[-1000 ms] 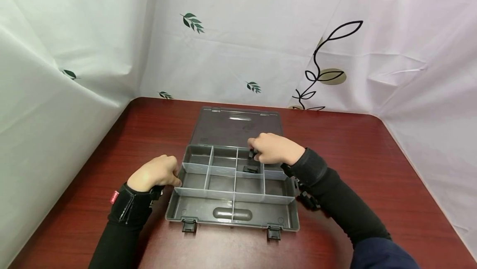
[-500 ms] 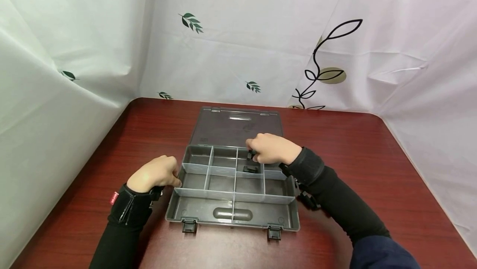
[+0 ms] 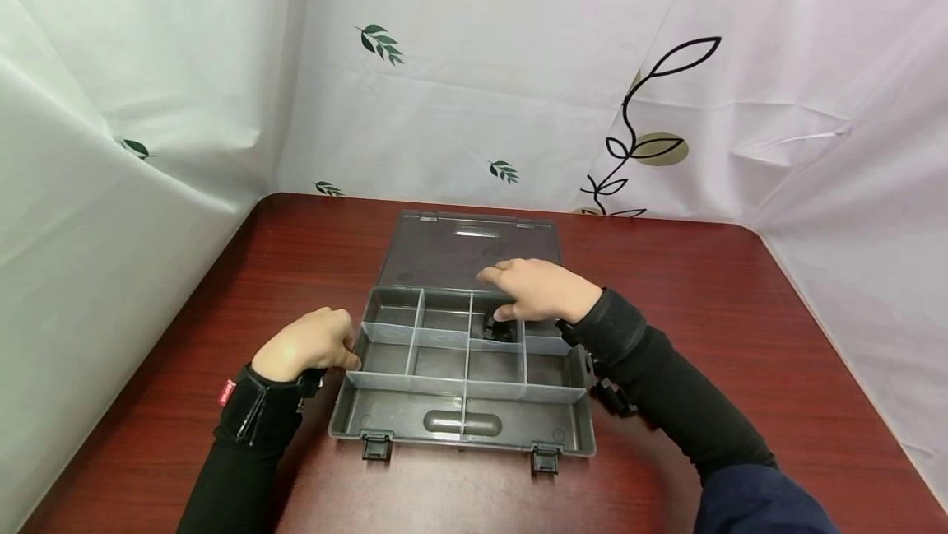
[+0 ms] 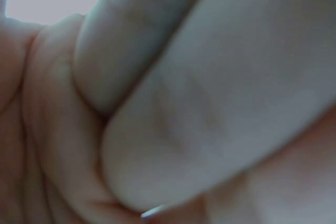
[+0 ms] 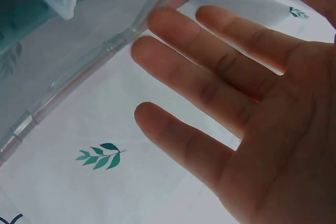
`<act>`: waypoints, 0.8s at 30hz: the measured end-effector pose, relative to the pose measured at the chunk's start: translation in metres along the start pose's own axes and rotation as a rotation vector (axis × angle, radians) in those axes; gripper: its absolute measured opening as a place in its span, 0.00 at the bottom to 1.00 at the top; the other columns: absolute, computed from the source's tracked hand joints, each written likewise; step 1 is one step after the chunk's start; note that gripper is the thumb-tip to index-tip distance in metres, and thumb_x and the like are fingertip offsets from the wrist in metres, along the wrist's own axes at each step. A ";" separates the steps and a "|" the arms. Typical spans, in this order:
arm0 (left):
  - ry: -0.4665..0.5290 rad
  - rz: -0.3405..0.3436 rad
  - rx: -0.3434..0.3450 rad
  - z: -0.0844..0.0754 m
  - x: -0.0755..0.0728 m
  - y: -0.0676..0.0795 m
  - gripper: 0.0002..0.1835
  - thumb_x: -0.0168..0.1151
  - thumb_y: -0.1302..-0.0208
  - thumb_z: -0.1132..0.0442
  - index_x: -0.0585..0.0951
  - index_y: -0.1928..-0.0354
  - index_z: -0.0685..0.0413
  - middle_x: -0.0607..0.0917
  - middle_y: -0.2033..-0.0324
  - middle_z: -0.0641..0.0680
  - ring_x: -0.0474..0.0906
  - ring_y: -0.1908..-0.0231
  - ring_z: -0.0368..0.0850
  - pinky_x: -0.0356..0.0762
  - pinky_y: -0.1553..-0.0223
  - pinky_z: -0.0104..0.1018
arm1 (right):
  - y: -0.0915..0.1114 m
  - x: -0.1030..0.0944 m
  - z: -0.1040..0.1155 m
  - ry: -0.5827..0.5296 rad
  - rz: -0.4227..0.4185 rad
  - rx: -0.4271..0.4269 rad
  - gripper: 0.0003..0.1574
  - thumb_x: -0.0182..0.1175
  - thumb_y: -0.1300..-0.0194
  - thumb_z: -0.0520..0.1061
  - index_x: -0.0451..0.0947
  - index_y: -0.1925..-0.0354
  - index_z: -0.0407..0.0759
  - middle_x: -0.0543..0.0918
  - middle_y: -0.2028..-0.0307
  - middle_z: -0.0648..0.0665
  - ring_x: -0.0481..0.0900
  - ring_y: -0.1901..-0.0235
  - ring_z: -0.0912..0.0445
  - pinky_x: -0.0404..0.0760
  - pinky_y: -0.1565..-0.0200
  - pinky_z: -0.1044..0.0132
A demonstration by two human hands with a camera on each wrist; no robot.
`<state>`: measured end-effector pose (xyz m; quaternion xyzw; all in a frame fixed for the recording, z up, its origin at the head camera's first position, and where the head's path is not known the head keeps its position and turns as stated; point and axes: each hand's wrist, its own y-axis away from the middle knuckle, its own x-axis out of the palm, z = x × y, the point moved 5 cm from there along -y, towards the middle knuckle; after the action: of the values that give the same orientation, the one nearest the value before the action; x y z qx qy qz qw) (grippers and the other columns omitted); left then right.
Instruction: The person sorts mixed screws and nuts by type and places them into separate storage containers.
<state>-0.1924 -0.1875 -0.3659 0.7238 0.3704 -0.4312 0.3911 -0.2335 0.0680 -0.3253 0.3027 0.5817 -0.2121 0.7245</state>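
A grey plastic compartment box (image 3: 403,435) lies with its lid (image 3: 437,254) folded back. At its left wall, my left hand (image 3: 311,345) pinches the rim; the left wrist view shows the other fingers curled into the palm, with the rim itself hidden there. My right hand (image 3: 544,291) hovers above the back row, fingers spread and straight. Just below its thumb, small black plastic pieces (image 3: 499,332) lie together in the third back compartment. In the right wrist view the fingers (image 5: 173,66) are extended and hold nothing.
More small black pieces (image 3: 613,398) lie on the red-brown table (image 3: 711,312) right of the box, partly behind the right sleeve. Two latches (image 3: 376,448) hang open at the box front. A white patterned curtain (image 3: 444,90) surrounds the table.
The right fingers have opened and let go of a small black piece, which now lies with the other one in the back compartment. The left hand has stayed in place.
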 end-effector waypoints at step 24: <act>-0.004 0.010 -0.005 0.002 0.001 -0.003 0.18 0.67 0.58 0.60 0.67 0.91 0.47 0.62 0.89 0.42 0.60 0.83 0.40 0.58 0.80 0.34 | 0.031 -0.001 -0.032 -0.049 0.003 0.108 0.40 0.62 0.41 0.52 0.63 0.34 0.42 0.68 0.39 0.32 0.68 0.41 0.41 0.69 0.47 0.50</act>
<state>-0.1952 -0.1876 -0.3681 0.7238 0.3669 -0.4299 0.3959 -0.2364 0.1120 -0.3229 0.3371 0.5512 -0.2494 0.7214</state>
